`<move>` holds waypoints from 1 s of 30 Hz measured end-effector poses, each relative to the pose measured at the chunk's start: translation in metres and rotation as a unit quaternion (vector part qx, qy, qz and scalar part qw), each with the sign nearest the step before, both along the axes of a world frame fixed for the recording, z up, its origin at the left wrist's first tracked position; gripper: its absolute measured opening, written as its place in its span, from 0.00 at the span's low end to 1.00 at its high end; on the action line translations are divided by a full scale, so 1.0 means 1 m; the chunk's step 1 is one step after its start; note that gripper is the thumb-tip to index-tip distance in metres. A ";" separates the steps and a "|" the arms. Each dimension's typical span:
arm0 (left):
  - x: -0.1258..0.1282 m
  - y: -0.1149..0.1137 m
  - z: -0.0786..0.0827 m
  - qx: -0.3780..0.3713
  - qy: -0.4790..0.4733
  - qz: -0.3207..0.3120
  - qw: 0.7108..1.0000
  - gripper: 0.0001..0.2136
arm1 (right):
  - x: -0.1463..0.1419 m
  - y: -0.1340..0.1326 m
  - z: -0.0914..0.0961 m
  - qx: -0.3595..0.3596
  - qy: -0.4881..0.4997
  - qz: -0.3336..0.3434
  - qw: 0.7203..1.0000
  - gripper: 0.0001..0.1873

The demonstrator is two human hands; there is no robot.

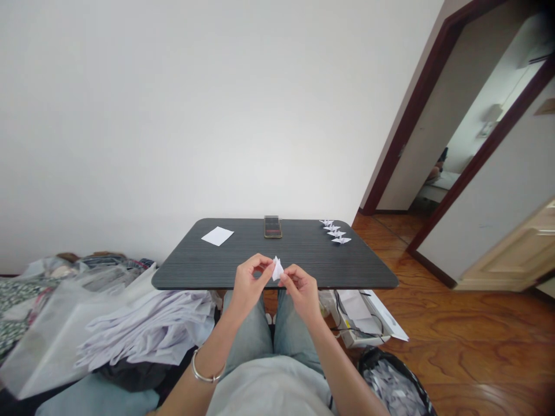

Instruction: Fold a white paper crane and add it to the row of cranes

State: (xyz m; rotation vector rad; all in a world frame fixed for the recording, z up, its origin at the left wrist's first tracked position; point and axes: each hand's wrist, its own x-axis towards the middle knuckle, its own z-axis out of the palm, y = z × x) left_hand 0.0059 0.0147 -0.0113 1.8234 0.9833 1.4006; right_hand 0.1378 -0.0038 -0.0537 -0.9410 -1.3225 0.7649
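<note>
2 hands, left hand (249, 286) and right hand (301, 292), both pinching 1 folded paper piece (277, 269); 4 paper cranes (337, 233) nearby.

1 worktop (186, 271) carries 6 items: the 4 cranes in a row, 1 loose white paper sheet (217, 236), 1 phone (273, 227). 1 metal bangle (208, 370) on the left wrist. 1 black bag (390, 384) on the floor, lower right.

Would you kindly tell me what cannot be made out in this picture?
Head view only:
Folded white paper: partly hidden by the fingers of the left hand and right hand.
Phone: screen too blurred to read.
Black bag: cut off by the bottom edge; contents too small to name.
</note>
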 end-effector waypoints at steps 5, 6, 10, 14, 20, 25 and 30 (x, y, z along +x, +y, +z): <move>-0.001 0.001 0.000 -0.001 -0.018 -0.029 0.999 0.09 | 0.001 0.001 -0.002 -0.003 0.004 -0.001 1.000 0.10; -0.001 0.001 0.000 -0.009 -0.031 -0.046 0.998 0.10 | 0.001 0.001 -0.003 -0.004 0.010 0.006 1.000 0.10; -0.003 0.002 0.002 -0.049 -0.073 -0.112 0.990 0.12 | 0.002 0.002 -0.002 -0.015 0.037 0.035 0.999 0.12; -0.004 0.002 0.004 -0.059 -0.077 -0.123 0.988 0.11 | 0.002 0.000 0.000 -0.019 0.049 0.041 0.998 0.12; -0.004 0.000 0.004 -0.037 -0.054 -0.109 0.992 0.11 | 0.002 0.000 0.000 -0.018 0.045 0.040 0.998 0.12; -0.005 0.000 0.004 -0.032 -0.046 -0.108 0.993 0.11 | 0.002 0.000 -0.001 -0.013 0.038 0.038 0.998 0.11; -0.004 0.001 0.002 -0.015 -0.043 -0.105 0.993 0.10 | 0.002 -0.001 0.001 -0.007 0.026 0.029 0.999 0.11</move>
